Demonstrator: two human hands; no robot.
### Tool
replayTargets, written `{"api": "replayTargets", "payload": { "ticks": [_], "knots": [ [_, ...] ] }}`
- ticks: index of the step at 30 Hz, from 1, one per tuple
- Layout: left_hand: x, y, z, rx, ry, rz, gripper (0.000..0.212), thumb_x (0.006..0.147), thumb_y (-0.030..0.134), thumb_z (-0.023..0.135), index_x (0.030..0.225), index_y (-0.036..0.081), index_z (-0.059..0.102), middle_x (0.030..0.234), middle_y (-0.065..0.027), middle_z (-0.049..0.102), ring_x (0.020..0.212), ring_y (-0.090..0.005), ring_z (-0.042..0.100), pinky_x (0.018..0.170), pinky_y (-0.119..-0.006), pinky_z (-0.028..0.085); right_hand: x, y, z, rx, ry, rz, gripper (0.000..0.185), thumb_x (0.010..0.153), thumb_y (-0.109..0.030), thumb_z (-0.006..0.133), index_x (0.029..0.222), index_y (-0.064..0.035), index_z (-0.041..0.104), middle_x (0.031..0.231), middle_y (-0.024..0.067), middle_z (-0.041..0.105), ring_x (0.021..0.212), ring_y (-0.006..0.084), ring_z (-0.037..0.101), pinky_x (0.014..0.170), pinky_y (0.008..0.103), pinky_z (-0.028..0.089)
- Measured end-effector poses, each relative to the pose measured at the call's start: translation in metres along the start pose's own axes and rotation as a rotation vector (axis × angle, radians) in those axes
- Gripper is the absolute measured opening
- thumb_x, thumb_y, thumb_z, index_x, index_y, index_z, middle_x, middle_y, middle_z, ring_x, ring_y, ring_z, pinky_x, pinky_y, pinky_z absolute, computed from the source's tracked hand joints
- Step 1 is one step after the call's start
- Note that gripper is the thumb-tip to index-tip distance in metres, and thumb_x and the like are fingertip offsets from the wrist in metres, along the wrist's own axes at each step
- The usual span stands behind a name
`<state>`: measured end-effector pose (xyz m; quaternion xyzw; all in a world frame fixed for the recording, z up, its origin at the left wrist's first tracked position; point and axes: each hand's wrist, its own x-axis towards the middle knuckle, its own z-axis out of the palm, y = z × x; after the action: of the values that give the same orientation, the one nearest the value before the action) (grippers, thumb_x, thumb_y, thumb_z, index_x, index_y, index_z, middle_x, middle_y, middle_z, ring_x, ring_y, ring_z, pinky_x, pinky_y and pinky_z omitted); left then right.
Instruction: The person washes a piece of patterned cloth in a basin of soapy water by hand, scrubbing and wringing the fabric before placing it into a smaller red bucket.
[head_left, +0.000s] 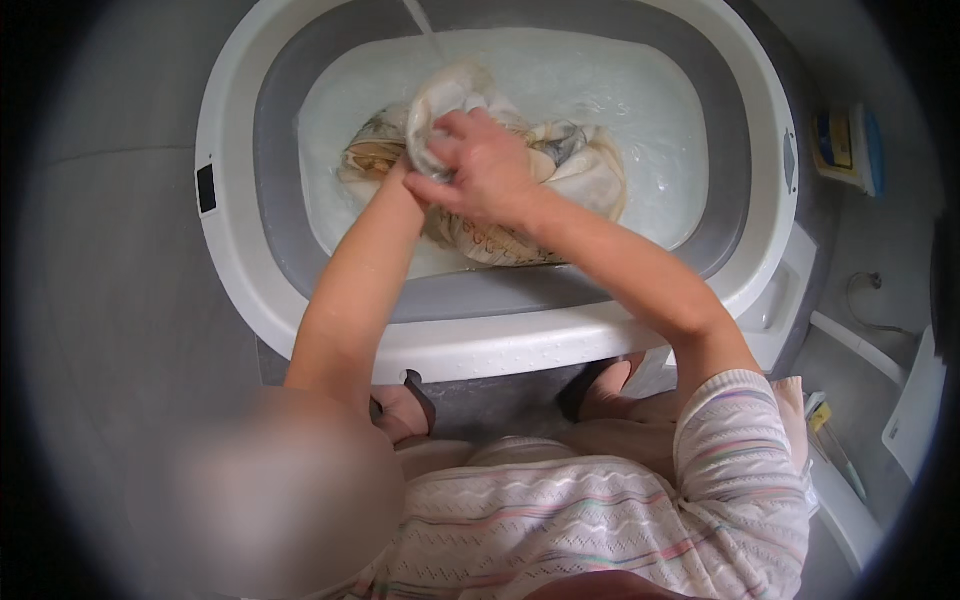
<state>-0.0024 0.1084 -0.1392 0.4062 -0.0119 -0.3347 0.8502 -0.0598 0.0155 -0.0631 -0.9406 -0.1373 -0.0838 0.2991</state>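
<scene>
A wet cloth (581, 184), whitish with grey and tan patterned parts, lies bunched in shallow water in an oval tub (499, 352) with a white rim and grey wall. My right hand (491, 169) bends its fingers over a raised white fold, its thumb beside my left wrist. Of my left hand (415, 178) only the part near the wrist shows; its fingers are hidden behind the fold and my right hand. A thin stream of water (424, 26) falls from the top of the view onto the raised fold.
To the right of the tub stands a container (847, 150) with a yellow and blue label. A white tray-like piece (776, 296) juts out by the tub's right rim. Farther right are a white pipe (859, 346) and a thin hose (851, 289). A blurred patch covers the lower left.
</scene>
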Motion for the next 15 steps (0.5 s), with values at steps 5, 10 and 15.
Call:
{"api": "replayTargets", "payload": {
  "ticks": [5, 10, 15],
  "knots": [
    [0.005, 0.0, 0.034, 0.07, 0.408, -0.302, 0.039, 0.079, 0.025, 0.055, 0.106, -0.001, 0.047, 0.095, -0.0118, 0.056, 0.081, -0.0206, 0.057, 0.071, -0.033, 0.047, 0.003, 0.102, 0.008, -0.108, -0.112, 0.561, 0.046, 0.071, -0.051, 0.055, 0.092, -0.0114, 0.061, 0.095, 0.0096, 0.057, 0.082, 0.0308, 0.055, 0.07, 0.0364, 0.045],
    [0.003, 0.063, 0.018, 0.528, 0.209, -0.202, 0.027, 0.073, 0.02, 0.062, 0.089, -0.001, 0.056, 0.081, -0.006, 0.058, 0.072, -0.0139, 0.054, 0.066, -0.027, 0.043, -0.036, 0.18, -0.074, 0.208, -0.127, 0.967, 0.098, 0.057, -0.063, 0.062, 0.115, 0.0126, 0.04, 0.109, 0.0252, 0.05, 0.098, 0.0302, 0.052, 0.083, 0.034, 0.042],
    [0.001, 0.135, -0.005, 0.949, 0.077, -0.028, 0.014, 0.067, 0.017, 0.066, 0.072, 0.008, 0.057, 0.07, 0.0015, 0.056, 0.07, -0.0087, 0.051, 0.065, -0.023, 0.04, -0.045, 0.19, -0.161, 0.412, -0.025, 0.885, 0.077, 0.061, -0.051, 0.068, 0.113, 0.0017, 0.046, 0.094, 0.0096, 0.056, 0.087, 0.0188, 0.051, 0.072, 0.0283, 0.042]
  ]
}}
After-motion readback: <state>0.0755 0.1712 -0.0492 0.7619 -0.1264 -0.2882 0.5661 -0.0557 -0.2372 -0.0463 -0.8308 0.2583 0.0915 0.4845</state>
